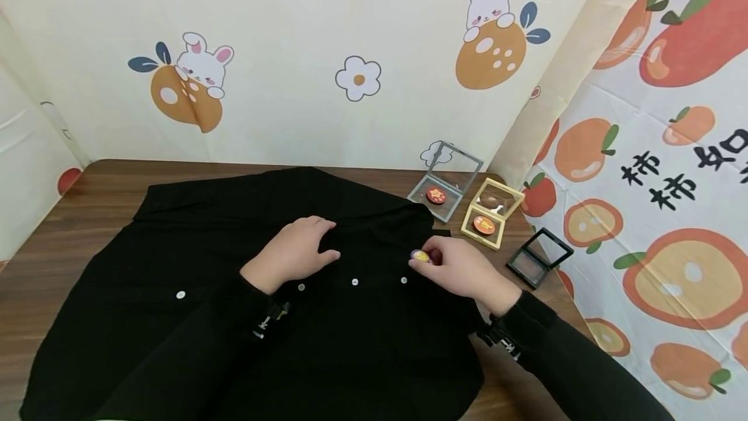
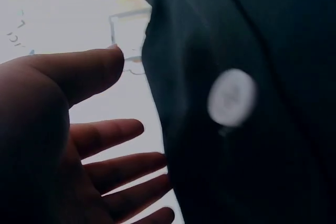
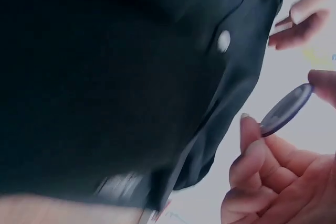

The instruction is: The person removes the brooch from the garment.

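Observation:
A black button-up shirt [image 1: 362, 343] lies spread on the table, its white buttons [image 1: 354, 282] in a row. Over its right part, my right hand [image 1: 458, 266] pinches a small round badge [image 1: 420, 256], yellow with a purple edge. The right wrist view shows the badge [image 3: 286, 109] edge-on between the thumb and a finger. My left hand [image 1: 294, 249] is over the shirt's middle, fingers extended and thumb apart, holding nothing. In the left wrist view, a blurred white button [image 2: 232, 98] appears beside that hand [image 2: 47, 103].
On the wooden table [image 1: 32, 291], three hinged clear-lidded cases stand open at the right: a grey one [image 1: 418, 192] with a red badge [image 1: 436, 195], a yellow one [image 1: 498, 241] with an orange badge [image 1: 484, 225], and a black one [image 1: 530, 267]. Printed cloth [image 1: 280, 83] covers the walls behind.

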`<state>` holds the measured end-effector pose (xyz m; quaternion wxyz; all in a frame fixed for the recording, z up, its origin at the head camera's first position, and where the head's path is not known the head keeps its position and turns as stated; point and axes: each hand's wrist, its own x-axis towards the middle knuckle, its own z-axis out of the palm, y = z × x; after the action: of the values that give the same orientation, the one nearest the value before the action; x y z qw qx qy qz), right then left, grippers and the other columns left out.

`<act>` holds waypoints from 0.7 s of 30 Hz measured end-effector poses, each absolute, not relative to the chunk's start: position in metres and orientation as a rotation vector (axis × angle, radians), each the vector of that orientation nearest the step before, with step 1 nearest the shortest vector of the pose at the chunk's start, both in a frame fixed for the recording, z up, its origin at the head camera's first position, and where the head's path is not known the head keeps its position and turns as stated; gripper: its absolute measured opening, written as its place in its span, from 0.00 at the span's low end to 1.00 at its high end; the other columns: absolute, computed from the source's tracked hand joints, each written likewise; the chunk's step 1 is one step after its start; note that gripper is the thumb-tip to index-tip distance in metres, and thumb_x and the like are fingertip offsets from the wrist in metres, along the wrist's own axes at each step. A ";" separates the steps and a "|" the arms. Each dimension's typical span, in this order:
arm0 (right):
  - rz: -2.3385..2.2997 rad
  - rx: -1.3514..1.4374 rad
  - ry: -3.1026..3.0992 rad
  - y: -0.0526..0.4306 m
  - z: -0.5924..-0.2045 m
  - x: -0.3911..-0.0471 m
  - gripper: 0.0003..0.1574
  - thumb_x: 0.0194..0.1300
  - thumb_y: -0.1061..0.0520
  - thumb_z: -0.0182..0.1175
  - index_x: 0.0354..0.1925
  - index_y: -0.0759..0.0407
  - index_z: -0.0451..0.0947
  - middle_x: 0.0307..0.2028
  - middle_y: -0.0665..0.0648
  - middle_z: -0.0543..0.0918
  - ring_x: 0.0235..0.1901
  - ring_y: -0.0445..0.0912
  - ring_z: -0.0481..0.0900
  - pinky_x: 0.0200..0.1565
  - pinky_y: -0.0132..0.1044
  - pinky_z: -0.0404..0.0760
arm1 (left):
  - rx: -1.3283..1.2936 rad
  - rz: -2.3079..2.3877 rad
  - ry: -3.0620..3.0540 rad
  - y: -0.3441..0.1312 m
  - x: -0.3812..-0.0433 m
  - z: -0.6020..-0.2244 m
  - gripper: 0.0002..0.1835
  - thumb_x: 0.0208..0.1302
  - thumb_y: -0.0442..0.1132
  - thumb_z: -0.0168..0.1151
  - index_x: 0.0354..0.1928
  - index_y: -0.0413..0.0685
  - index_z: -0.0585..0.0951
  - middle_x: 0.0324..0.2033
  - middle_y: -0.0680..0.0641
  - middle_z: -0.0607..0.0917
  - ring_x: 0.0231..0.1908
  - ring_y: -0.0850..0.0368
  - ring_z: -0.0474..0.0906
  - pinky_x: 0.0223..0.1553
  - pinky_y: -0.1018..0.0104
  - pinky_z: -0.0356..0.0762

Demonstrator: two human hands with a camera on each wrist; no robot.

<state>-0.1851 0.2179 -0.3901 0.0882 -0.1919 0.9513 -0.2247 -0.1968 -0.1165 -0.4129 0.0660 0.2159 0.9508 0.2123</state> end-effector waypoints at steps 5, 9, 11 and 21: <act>-0.569 -0.442 2.915 0.248 -0.391 -0.184 0.21 0.72 0.36 0.62 0.38 0.51 0.80 0.22 0.48 0.74 0.21 0.43 0.71 0.26 0.39 0.69 | 0.611 0.537 2.863 -0.118 -0.200 -0.420 0.35 0.72 0.53 0.65 0.72 0.38 0.72 0.72 0.33 0.69 0.72 0.34 0.63 0.71 0.40 0.61; -0.506 -0.339 2.958 0.271 -0.389 -0.182 0.21 0.73 0.37 0.61 0.38 0.53 0.79 0.20 0.50 0.70 0.20 0.45 0.68 0.26 0.40 0.64 | 0.594 0.491 2.833 -0.118 -0.202 -0.424 0.38 0.71 0.54 0.66 0.74 0.40 0.70 0.73 0.32 0.66 0.73 0.33 0.61 0.71 0.39 0.60; -0.477 -0.288 2.978 0.281 -0.389 -0.182 0.22 0.73 0.38 0.60 0.42 0.55 0.80 0.22 0.51 0.72 0.22 0.45 0.69 0.26 0.40 0.65 | 0.588 0.467 2.815 -0.119 -0.201 -0.425 0.39 0.70 0.54 0.67 0.76 0.42 0.69 0.74 0.32 0.64 0.74 0.33 0.59 0.71 0.38 0.59; -0.393 -0.023 2.998 0.331 -0.390 -0.181 0.29 0.73 0.41 0.59 0.48 0.67 0.80 0.30 0.56 0.80 0.26 0.49 0.74 0.28 0.42 0.70 | 0.593 0.421 2.776 -0.120 -0.199 -0.425 0.44 0.65 0.54 0.72 0.77 0.43 0.67 0.76 0.32 0.61 0.75 0.32 0.55 0.72 0.37 0.57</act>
<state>-0.1813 0.3308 -0.3898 0.0589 -0.0076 0.9898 -0.1296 -0.1991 -0.1197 -0.4254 0.1355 0.2049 0.9584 0.1454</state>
